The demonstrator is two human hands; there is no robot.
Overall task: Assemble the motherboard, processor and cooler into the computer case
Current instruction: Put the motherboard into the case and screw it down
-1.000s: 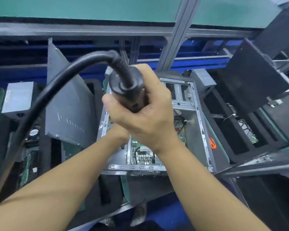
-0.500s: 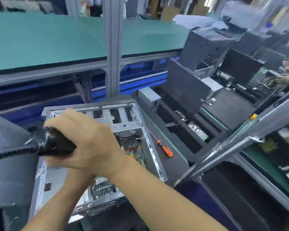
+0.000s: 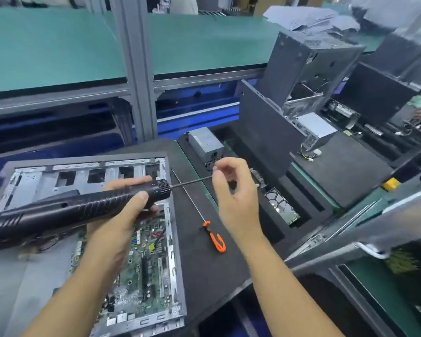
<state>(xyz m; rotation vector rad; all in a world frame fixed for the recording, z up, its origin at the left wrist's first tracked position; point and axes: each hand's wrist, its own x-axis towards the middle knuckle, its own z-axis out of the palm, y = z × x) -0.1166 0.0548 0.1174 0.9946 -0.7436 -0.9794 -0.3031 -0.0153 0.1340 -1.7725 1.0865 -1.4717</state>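
left grip is wrapping the electric screwdriver over the case at 8 o'clock, motherboard lying inside. right grip is pinching the bit tip at 12. i'm judging a screw is loading, unseen: steadying driver, seating it square.

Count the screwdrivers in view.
2: the black electric screwdriver gripped in the left hand, and the orange-handled screwdriver lying on the black foam mat. Others may be hidden.
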